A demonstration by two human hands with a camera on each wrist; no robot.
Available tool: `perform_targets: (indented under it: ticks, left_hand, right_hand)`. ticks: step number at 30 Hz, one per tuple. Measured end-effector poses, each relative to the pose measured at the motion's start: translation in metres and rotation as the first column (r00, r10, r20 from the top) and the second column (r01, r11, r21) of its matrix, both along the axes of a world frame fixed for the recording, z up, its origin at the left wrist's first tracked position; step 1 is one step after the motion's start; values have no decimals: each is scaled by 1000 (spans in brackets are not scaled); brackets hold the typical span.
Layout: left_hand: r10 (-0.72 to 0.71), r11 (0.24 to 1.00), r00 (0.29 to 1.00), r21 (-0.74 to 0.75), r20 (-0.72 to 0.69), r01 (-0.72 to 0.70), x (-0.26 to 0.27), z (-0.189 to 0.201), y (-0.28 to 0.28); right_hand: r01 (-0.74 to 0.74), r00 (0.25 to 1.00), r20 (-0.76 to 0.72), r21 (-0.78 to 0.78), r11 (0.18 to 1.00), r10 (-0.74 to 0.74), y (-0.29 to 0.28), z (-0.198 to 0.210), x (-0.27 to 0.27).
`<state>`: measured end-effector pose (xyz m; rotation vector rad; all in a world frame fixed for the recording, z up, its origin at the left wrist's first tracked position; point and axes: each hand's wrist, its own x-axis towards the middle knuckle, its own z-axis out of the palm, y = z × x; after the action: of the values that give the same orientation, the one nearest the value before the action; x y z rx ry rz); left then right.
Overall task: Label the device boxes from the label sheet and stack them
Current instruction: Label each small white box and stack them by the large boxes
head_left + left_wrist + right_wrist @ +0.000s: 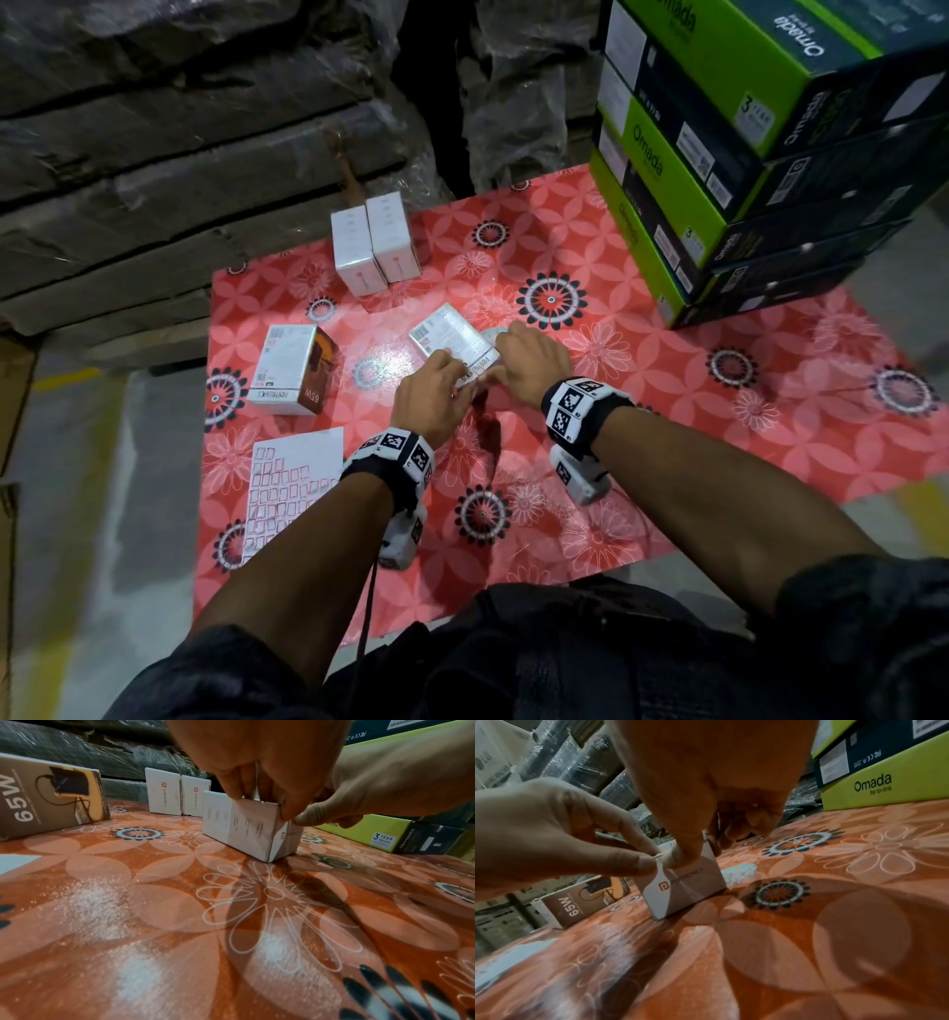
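Labelling in mid-course, judging by the layout: one box under the hands, none of the small ones stacked yet.

Far left on the flowered mat (pixel 667 411), one label sheet (pixel 295 493), lying flat with rows of small rectangles. Just beyond it, one brown-sided box (pixel 292 367) marked 65W, lying alone. Further back, two white boxes (pixel 372 246) standing upright, side by side and touching, not one on the other. No telling from here whether any of these three already carries a fresh label.

Next, the left hand (pixel 434 390), thumb and forefinger pinching a small white label (pixel 659 856) at the top near corner of the middle box (pixel 452 336). Resting on the mat near its centre, that box, one corner turned toward the body. Gripping it from above, the right hand (pixel 534 362), thumb pressed on the near top edge beside the label, other fingers curled over the far side.

Far right, a stack of large green and dark cartons (pixel 719 154): four or perhaps five, the lower edges too blurred for a sure count.

Tally: one sheet, four small boxes, two hands busy on one of them. Left to do, by this reading: smoothing this label down, checking the other three, then stacking all four.
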<state>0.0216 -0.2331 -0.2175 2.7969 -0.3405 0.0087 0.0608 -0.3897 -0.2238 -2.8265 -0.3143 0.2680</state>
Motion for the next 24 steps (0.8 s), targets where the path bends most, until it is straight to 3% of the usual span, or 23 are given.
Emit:
perform_targets:
  ticks: [8,13,16,20,24]
  left_hand:
    - [-9,1000,999,-7,-36,9,1,2,0]
    - [-24,999,998,-24,-59,23,1,4,2]
    - [-39,998,996,-43,-76,36,2,3,3]
    - [-48,997,993,-72,-105,40,4,1,11]
    - [158,950,980,-253,-118,-183,0,3,15]
  right_hand:
    - [-37,999,-26,-2,999,37,0,-3,5]
    - [-39,999,32,-60,997,41,2,-1,4]
    - [-30,998,-48,-14,999,29,0,4,6]
    - [-34,954,-285,185,982,87,-10,15,19]
    - [89,922,-384,315,945,42,-5,14,23]
